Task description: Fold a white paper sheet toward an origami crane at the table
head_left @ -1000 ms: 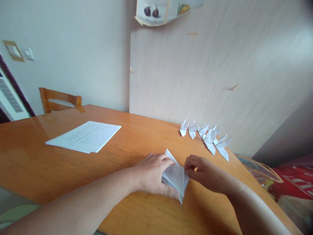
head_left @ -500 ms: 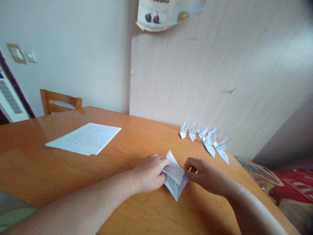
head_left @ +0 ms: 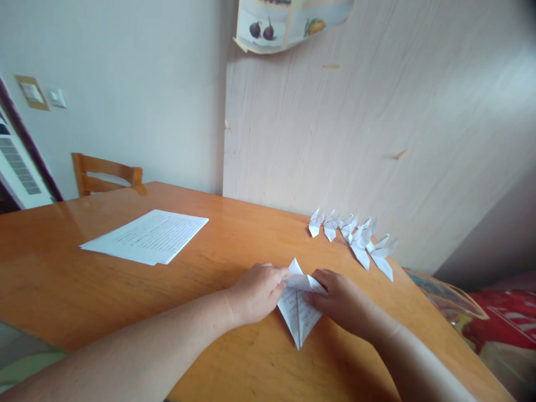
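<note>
A partly folded piece of origami paper (head_left: 298,315), white with printed text, lies on the wooden table between my hands. Its lower end tapers to a point towards me, with a crease down the middle, and a small tip shows at the far end. My left hand (head_left: 260,293) pinches its left edge between thumb and fingers. On the opposite side my right hand (head_left: 337,293) grips the right edge, thumb on top of the paper. Fingers partly hide the upper folds.
Several folded paper cranes (head_left: 360,245) stand in a row at the table's far right, by the wall. A stack of printed sheets (head_left: 146,237) rests on the left of the table (head_left: 234,245). Behind it is a wooden chair (head_left: 109,172). Red bags (head_left: 502,318) lie beyond the right edge.
The upper flap has been opened out and the paper's shape has changed, showing the centre crease and more text. My right hand has moved slightly left, its thumb now on the paper.
</note>
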Demonstrator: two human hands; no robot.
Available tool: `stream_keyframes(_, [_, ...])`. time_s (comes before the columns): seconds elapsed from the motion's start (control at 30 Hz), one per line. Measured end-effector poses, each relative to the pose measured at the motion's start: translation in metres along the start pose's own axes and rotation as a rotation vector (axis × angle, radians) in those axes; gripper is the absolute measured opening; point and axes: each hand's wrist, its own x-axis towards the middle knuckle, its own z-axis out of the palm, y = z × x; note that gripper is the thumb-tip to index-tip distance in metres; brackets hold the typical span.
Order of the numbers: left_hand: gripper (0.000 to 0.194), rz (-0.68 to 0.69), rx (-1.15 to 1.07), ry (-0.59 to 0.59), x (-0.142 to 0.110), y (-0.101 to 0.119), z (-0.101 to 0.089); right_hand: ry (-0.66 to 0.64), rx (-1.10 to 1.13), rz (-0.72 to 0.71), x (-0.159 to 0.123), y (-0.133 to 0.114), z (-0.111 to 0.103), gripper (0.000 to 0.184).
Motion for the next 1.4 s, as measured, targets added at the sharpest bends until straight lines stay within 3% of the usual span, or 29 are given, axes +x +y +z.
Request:
stream_keyframes(0.1, [0.014,-0.045,-0.074,0.032,0.001,-0.002,0.001,0.021,0.008,-0.013,0.001,0.0,0.004,0.009])
stream_keyframes(0.3, [0.03,-0.091,-0.279,0.059,0.002,-0.005,0.004,0.037,0.01,-0.001,0.001,0.0,0.008,0.012])
stream_keyframes(0.63, [0.033,-0.085,-0.341,0.033,0.003,-0.006,0.005,0.069,-0.089,0.002,0.0,-0.005,0.006,0.012])
stream_keyframes(0.93, [0.035,-0.129,-0.502,0.011,0.004,-0.007,0.01,0.111,-0.065,0.107,0.001,-0.005,0.009,0.016])
stream_keyframes(1.13, [0.029,-0.249,-0.675,-0.038,0.008,-0.008,-0.008,0.096,-0.001,0.114,0.004,0.003,0.01,0.013])
stream_keyframes(1.27, [0.032,-0.299,-0.795,-0.011,0.01,-0.013,-0.02,0.08,0.071,0.129,0.005,0.006,0.01,0.014])
stream_keyframes(1.4, [0.022,-0.387,-0.702,-0.048,0.011,-0.022,-0.021,0.088,0.098,0.138,0.006,0.007,0.01,0.018])
